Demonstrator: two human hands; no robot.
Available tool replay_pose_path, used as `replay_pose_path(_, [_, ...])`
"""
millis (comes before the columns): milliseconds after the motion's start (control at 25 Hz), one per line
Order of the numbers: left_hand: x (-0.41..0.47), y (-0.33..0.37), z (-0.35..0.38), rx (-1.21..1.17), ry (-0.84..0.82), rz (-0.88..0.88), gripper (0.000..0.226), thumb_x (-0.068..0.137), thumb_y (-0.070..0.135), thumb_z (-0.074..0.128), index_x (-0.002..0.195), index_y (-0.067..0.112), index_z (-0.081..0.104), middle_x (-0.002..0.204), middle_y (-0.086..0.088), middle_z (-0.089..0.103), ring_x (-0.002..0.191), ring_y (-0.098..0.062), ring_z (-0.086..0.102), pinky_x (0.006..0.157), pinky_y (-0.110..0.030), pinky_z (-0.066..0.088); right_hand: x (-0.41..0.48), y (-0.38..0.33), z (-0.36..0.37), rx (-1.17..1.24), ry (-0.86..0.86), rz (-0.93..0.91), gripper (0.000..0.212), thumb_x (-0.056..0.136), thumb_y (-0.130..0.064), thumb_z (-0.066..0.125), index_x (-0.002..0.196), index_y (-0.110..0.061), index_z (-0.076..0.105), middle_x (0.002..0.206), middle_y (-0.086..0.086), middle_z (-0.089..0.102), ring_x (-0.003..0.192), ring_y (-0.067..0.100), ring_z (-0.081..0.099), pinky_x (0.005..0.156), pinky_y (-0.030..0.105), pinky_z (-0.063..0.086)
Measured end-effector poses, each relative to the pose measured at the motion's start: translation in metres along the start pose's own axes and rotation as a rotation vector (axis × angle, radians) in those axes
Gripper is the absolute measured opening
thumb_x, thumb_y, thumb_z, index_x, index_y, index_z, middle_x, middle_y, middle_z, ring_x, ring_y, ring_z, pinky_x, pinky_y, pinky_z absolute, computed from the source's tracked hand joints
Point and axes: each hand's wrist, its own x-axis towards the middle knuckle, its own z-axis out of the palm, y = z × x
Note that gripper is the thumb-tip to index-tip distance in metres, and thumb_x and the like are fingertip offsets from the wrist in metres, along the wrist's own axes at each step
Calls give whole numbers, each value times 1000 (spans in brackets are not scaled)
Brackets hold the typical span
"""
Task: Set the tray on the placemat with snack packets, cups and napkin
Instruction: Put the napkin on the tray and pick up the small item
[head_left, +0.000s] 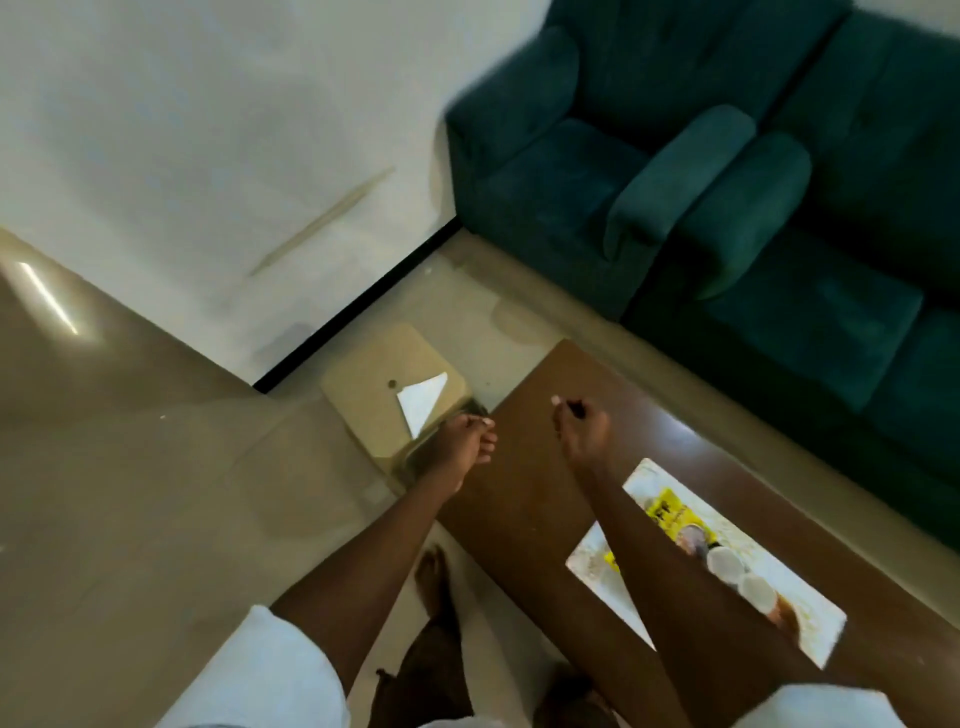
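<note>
Nearest, at 4 o'clock, the placemat (810, 618) on the brown table (519, 499) was half hidden by the right forearm, cups (724, 564) and yellow packets (667, 512) blurry. The right hand (579, 423) was seen curled shut, apparently empty. At 12 o'clock, the left hand (465, 441) was closed near the beige stool (363, 395) carrying the white napkin (421, 405); what it gripped couldn't be made out.

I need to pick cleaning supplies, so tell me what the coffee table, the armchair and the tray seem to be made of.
Coffee table: likely wood or veneer, brown with a glossy sheen catching light. Armchair: teal upholstery, velvety-looking matte fabric with soft, rounded arms. Tray: beige, smooth and matte, possibly plastic or wood; blur leaves it open.
</note>
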Motion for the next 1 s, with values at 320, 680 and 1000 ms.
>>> replay_pose_path(320, [142, 19, -144, -63, 60, -22, 20, 100, 1, 53, 111, -7, 67, 93, -24, 64, 72, -27, 57, 68, -32, 48, 79, -67, 195, -10, -127, 54, 30, 101, -34, 67, 105, -4, 70, 97, 16, 75, 94, 38, 72, 86, 50, 62])
replay_pose_path(680, [298, -69, -146, -45, 189, -127, 24, 96, 2, 62, 116, -10, 69, 114, -32, 71, 82, -35, 67, 90, -52, 60, 162, 53, 318, -124, -200, 229, 35, 94, -33, 77, 106, -2, 65, 88, 12, 68, 79, 26, 63, 84, 49, 60])
replay_pose_path(1000, [346, -105, -120, 183, 345, -42, 26, 90, 12, 72, 116, 8, 67, 126, -10, 68, 115, -29, 66, 95, -38, 55, 192, 105, 366, -250, -193, 283, 38, 90, -37, 79, 109, -8, 65, 106, 11, 76, 96, 31, 74, 87, 50, 64])
